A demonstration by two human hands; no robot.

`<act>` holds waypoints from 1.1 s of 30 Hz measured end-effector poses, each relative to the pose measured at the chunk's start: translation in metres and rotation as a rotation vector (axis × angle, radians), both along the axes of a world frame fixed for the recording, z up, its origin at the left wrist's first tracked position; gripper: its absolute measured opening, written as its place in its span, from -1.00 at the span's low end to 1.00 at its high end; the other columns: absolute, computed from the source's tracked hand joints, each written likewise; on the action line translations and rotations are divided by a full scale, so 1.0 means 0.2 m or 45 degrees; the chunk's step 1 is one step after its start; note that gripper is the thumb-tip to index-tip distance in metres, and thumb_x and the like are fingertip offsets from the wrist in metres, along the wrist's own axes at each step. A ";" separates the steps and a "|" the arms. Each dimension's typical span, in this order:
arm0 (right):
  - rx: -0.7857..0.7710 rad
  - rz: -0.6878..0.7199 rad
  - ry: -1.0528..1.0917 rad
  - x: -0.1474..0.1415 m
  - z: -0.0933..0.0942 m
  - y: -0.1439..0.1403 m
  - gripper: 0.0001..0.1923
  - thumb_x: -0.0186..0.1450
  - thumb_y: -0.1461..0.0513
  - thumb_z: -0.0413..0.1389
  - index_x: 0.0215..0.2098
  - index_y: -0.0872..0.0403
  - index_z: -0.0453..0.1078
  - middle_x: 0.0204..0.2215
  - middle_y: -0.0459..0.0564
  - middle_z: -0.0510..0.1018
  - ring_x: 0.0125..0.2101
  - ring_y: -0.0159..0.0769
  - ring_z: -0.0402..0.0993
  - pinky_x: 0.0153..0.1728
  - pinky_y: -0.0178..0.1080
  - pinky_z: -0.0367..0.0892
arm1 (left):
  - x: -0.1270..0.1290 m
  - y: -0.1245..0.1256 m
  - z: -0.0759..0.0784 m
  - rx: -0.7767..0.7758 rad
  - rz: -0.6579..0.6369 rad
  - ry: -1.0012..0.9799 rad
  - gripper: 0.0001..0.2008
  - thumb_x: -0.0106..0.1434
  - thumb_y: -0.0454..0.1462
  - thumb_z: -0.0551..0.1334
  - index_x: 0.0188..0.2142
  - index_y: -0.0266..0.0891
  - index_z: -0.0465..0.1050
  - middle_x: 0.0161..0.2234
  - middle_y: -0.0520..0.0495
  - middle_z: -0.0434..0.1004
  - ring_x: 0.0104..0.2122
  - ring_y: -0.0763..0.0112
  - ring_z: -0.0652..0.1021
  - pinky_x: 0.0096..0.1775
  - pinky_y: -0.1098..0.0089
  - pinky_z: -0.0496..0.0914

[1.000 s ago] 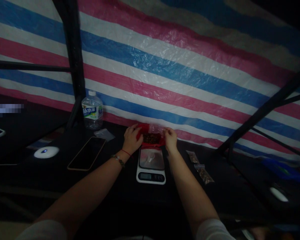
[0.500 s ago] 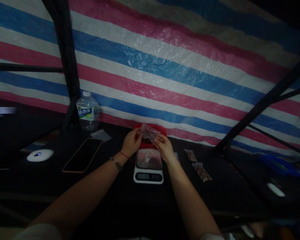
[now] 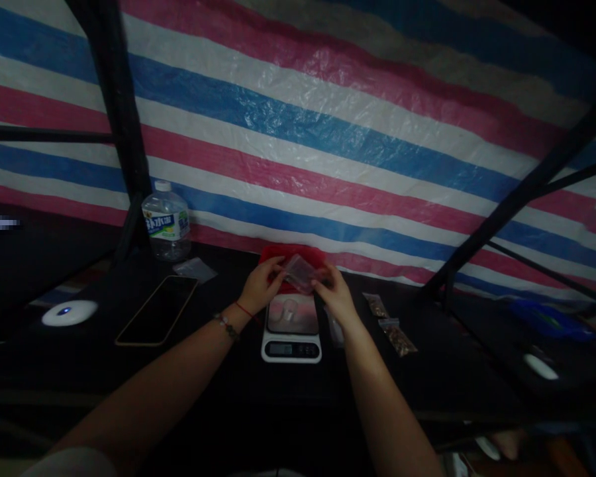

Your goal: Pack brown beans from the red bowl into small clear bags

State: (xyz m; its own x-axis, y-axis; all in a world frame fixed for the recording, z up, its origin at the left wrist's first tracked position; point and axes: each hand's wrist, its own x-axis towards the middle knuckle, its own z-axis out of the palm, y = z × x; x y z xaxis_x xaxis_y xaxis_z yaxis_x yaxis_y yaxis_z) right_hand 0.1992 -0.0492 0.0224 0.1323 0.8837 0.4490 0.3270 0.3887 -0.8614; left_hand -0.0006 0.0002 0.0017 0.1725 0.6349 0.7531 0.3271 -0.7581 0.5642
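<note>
A small clear plastic bag (image 3: 300,273) is stretched between my two hands, above the back edge of a white digital scale (image 3: 291,358). My left hand (image 3: 263,285) pinches its left side. At the right edge, my right hand (image 3: 336,295) has its fingers closed on the plastic. Behind the bag stands a red container (image 3: 273,252), whose contents are mostly hidden. On the scale's metal plate is a small clear cup (image 3: 289,310). Another clear bag (image 3: 334,329) lies partly under my right wrist. Farther right are two bags of brown bits (image 3: 376,305) (image 3: 400,339).
At the left are a plastic bottle (image 3: 165,228), a flat clear bag (image 3: 195,269), a phone (image 3: 157,311) and a white rounded device (image 3: 69,313). Dark frame posts (image 3: 119,99) and a striped sheet (image 3: 308,126) stand behind. Something blue (image 3: 551,321) lies far right.
The bag has come lower and now lies flatter between my hands, with its face toward me. My right hand has shifted slightly right. The whole view has moved a little.
</note>
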 end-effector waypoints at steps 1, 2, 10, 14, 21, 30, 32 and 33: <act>0.067 -0.052 -0.112 0.00 0.03 -0.01 -0.37 0.07 0.16 0.24 0.11 0.01 0.31 -0.05 0.06 0.50 -0.07 -0.16 0.42 -0.09 -0.14 0.34 | 0.00 -0.01 0.01 0.054 -0.034 0.049 -0.65 0.27 -0.25 0.16 0.04 -0.26 0.32 -0.30 -0.05 0.57 -0.28 0.36 0.56 -0.15 0.31 0.43; 0.102 -0.046 -0.219 -0.01 0.07 -0.02 -0.42 0.08 0.16 0.24 0.08 0.01 0.35 -0.03 0.06 0.50 -0.04 -0.16 0.41 -0.06 -0.13 0.32 | 0.01 -0.02 0.01 0.111 -0.071 0.092 -0.63 0.27 -0.25 0.16 0.06 -0.26 0.30 -0.30 -0.05 0.57 -0.25 0.34 0.56 -0.11 0.29 0.43; 0.001 -0.143 0.107 0.23 0.21 -0.12 -0.67 0.09 0.09 0.23 -0.22 0.09 0.45 -0.43 -0.07 0.57 -0.47 -0.34 0.45 -0.40 -0.30 0.32 | -0.02 -0.05 0.02 0.323 -0.026 0.039 -0.61 0.29 -0.28 0.09 0.12 -0.25 0.22 -0.13 -0.16 0.53 -0.13 0.28 0.51 -0.07 0.19 0.40; -0.175 -0.244 0.167 0.43 0.03 -0.19 -0.50 0.05 0.07 0.26 -0.10 0.12 0.41 -0.51 -0.09 0.54 -0.55 -0.36 0.42 -0.48 -0.33 0.28 | -0.01 -0.07 0.07 0.411 0.054 -0.022 -0.70 0.27 -0.31 0.11 0.00 -0.26 0.31 -0.20 -0.13 0.54 -0.17 0.28 0.50 -0.09 0.17 0.39; -0.352 -0.560 -0.606 0.57 -0.35 -0.16 -0.56 0.13 0.11 0.15 -0.06 0.15 0.43 -0.19 0.14 0.58 -0.16 -0.13 0.51 -0.11 -0.14 0.35 | 0.20 -0.37 0.24 0.499 -0.442 0.331 -0.80 0.24 -0.38 0.08 -0.18 -0.25 0.42 -0.32 -0.09 0.54 -0.27 0.34 0.51 -0.15 0.25 0.41; -0.713 -0.929 -1.142 0.92 -0.22 -0.41 -0.31 0.16 -0.08 0.11 0.16 0.10 0.28 0.01 0.32 0.43 0.02 0.17 0.36 -0.06 0.06 0.26 | 0.09 -0.21 0.22 0.438 -0.234 0.450 -0.79 0.20 -0.33 0.08 -0.29 -0.22 0.49 -0.38 -0.10 0.54 -0.32 0.29 0.52 -0.19 0.23 0.42; -0.892 -0.871 -1.171 0.97 -0.25 -0.46 -0.31 0.16 -0.07 0.13 0.17 0.09 0.28 -0.04 0.32 0.46 -0.03 0.15 0.41 -0.11 0.05 0.29 | 0.05 -0.07 0.19 0.399 -0.062 0.409 -0.79 0.20 -0.32 0.08 -0.31 -0.23 0.50 -0.36 -0.12 0.55 -0.29 0.27 0.52 -0.16 0.21 0.41; -0.926 -0.848 -1.187 0.99 -0.27 -0.48 -0.36 0.17 -0.03 0.13 0.14 0.08 0.30 -0.07 0.30 0.48 -0.07 0.10 0.45 -0.13 0.02 0.30 | 0.03 -0.01 0.17 0.366 -0.003 0.410 -0.79 0.20 -0.32 0.08 -0.30 -0.24 0.50 -0.34 -0.13 0.56 -0.27 0.26 0.53 -0.14 0.21 0.41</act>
State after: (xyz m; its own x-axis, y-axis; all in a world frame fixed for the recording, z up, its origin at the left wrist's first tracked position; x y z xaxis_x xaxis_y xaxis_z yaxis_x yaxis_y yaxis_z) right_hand 0.3967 -0.1458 -0.0321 0.5297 0.8454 0.0690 0.8424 -0.5149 -0.1589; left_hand 0.0057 -0.0017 0.0359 0.4287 0.4065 0.8068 0.4500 -0.8705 0.1994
